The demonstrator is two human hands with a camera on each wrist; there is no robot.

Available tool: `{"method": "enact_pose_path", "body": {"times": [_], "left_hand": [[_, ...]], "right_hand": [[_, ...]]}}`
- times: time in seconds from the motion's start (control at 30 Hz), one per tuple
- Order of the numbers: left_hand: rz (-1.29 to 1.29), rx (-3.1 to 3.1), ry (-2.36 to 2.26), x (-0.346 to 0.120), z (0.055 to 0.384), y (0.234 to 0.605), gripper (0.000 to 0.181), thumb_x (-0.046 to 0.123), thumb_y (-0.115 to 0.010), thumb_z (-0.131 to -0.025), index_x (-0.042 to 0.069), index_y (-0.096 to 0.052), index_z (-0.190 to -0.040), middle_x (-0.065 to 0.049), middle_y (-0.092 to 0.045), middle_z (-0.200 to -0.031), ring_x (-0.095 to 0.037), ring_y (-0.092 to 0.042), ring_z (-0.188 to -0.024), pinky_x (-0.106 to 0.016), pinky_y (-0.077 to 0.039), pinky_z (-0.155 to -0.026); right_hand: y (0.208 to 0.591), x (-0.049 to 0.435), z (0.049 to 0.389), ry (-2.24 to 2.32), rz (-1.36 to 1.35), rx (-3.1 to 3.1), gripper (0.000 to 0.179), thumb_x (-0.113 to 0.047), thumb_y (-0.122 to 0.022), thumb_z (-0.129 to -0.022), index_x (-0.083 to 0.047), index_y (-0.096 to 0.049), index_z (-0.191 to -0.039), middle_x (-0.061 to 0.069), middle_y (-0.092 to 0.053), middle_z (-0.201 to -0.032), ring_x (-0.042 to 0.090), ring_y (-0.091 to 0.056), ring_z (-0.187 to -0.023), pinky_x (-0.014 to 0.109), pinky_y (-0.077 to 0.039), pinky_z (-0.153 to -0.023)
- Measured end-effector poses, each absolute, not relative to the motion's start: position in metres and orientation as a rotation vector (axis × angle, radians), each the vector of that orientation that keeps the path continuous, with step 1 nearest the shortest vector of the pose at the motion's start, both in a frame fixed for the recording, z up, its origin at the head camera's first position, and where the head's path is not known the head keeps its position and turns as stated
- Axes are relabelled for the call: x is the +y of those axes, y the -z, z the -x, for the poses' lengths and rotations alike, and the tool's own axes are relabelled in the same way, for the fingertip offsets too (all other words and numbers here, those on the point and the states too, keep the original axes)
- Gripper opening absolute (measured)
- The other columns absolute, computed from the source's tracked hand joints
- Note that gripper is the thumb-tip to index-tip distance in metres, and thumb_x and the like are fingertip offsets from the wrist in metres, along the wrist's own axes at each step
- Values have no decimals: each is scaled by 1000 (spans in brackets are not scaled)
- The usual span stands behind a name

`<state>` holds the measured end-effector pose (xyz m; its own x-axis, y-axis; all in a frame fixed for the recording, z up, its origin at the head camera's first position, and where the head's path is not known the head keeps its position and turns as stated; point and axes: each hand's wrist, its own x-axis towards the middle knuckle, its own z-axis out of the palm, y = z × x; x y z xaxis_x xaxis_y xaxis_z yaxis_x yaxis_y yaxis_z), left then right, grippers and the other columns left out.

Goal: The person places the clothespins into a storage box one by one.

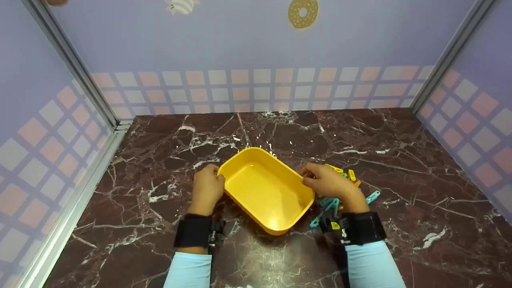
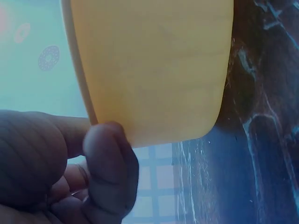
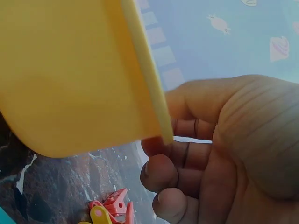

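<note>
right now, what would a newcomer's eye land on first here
Probably the yellow tub, in the middle of the head view, held between the left fingers and right fingers. Next, the bright clips lying on the dark table to the tub's right, then the donut at the top of the back wall.

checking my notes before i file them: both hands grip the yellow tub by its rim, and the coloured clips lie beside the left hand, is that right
Not quite: the coloured clips lie beside the right hand, not the left hand, as the head view shows. Both hands do grip the yellow tub by its rim.
</note>
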<state>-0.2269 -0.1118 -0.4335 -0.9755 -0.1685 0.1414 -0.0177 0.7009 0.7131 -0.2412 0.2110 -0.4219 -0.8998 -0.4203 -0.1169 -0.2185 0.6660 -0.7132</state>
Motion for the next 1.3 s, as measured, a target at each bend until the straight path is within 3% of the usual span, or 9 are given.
{"method": "enact_pose_path", "body": {"times": [0.27, 0.67, 0.9, 1.03, 1.3], "left_hand": [[-57, -2718, 1134, -114, 231, 434, 22, 2, -58, -93, -5, -69, -111, -20, -69, -98, -31, -65, -84, -43, -53, -76], [3, -2604, 1270, -105, 236, 444, 32, 5, -59, -95, -8, -64, -124, -19, -69, -106, -31, -66, -96, -43, -53, -85], [57, -2594, 1404, -96, 233, 444, 28, 2, -57, -96, -3, -67, -122, -19, -65, -117, -28, -67, -95, -38, -55, -76], [70, -2560, 1379, -91, 233, 446, 28, 1, -57, -95, -5, -67, -120, -20, -64, -115, -29, -65, -95, -40, -54, -78], [-67, -2487, 1595, -88, 236, 444, 32, 6, -58, -94, -6, -64, -124, -19, -66, -116, -29, -65, -102, -40, -52, -87]], "right_hand": [[421, 210, 240, 1012, 580, 2678, 32, -22, -57, -99, -2, -61, -124, 11, -68, -105, 24, -65, -87, 38, -55, -68], [421, 208, 239, 970, 616, 2635, 37, -19, -56, -100, -2, -59, -132, 11, -69, -111, 21, -67, -92, 39, -55, -77], [419, 207, 239, 995, 610, 2618, 32, -16, -54, -102, -6, -62, -131, 6, -70, -100, 17, -62, -68, 35, -52, -62], [418, 206, 239, 1031, 570, 2584, 30, -14, -53, -102, -5, -62, -129, 4, -68, -88, 17, -55, -56, 34, -49, -54], [419, 209, 240, 1087, 511, 2526, 27, -12, -52, -102, -2, -62, -126, 6, -68, -86, 25, -63, -66, 38, -55, -60]]}}
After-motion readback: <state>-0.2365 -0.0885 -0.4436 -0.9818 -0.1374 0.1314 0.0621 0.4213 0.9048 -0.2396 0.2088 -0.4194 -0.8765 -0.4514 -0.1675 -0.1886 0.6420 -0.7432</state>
